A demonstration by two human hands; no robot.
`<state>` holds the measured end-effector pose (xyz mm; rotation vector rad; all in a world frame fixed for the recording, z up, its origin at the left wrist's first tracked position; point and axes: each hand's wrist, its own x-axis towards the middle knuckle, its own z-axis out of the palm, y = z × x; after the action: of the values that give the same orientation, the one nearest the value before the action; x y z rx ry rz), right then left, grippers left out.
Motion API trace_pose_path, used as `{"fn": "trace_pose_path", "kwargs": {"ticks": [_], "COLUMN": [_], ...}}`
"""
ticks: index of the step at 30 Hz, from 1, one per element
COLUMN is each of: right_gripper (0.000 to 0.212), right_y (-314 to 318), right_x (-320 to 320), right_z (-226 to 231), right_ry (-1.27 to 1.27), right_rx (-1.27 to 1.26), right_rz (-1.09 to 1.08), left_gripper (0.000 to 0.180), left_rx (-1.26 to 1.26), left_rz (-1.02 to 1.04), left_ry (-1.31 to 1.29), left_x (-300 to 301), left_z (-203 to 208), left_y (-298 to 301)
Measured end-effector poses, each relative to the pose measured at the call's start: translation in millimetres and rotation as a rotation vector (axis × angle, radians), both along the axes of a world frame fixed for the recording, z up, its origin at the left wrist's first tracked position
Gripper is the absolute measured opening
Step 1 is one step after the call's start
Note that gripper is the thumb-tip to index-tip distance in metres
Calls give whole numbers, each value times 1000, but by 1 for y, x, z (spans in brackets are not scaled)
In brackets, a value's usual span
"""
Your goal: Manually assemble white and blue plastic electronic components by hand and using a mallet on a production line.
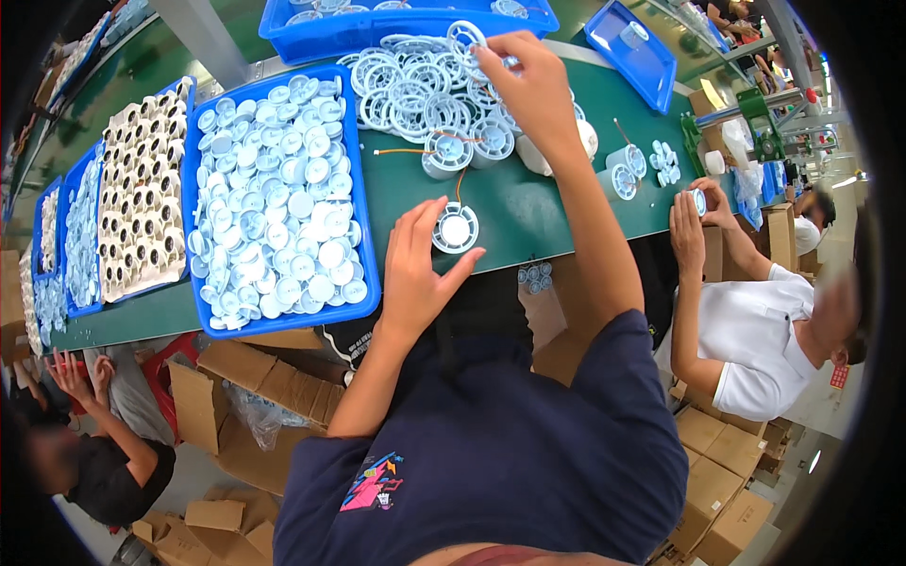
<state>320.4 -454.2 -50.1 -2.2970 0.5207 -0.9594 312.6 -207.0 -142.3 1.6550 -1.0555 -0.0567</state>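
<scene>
My left hand (415, 259) rests at the table's near edge, thumb and fingers curved round a light-blue round housing (455, 228) with a white disc in its middle. An orange wire (461, 185) rises from that housing. Farther off, my right hand (525, 80) pinches a pale-blue spoked ring (465, 38) above a heap of similar rings (401, 90). Two more round housings (447, 151) with orange wires stand between my hands. Beside my right forearm lies a whitish rounded thing (536, 157), partly hidden.
A blue tray (370, 283) of small round caps stands left of my hands. Beyond it is a tray of white parts with dark centres (142, 189). Blue bins (401, 36) line the back. A co-worker (746, 330) at right handles a similar housing; another person sits lower left.
</scene>
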Motion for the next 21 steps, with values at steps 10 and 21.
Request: {"fn": "trace_pose_path", "kwargs": {"ticks": [10,21], "right_gripper": [23,58], "right_y": [75,89], "right_x": [-159,-151], "right_z": [-36,-73], "right_ry": [104,430], "right_rx": [893,-245], "right_rz": [-58,-277], "left_gripper": [71,74], "left_rx": [59,142], "left_rz": [4,59], "left_ry": [95,41], "left_x": [-1,-9], "left_z": [7,10], "left_y": [-4,-6]}}
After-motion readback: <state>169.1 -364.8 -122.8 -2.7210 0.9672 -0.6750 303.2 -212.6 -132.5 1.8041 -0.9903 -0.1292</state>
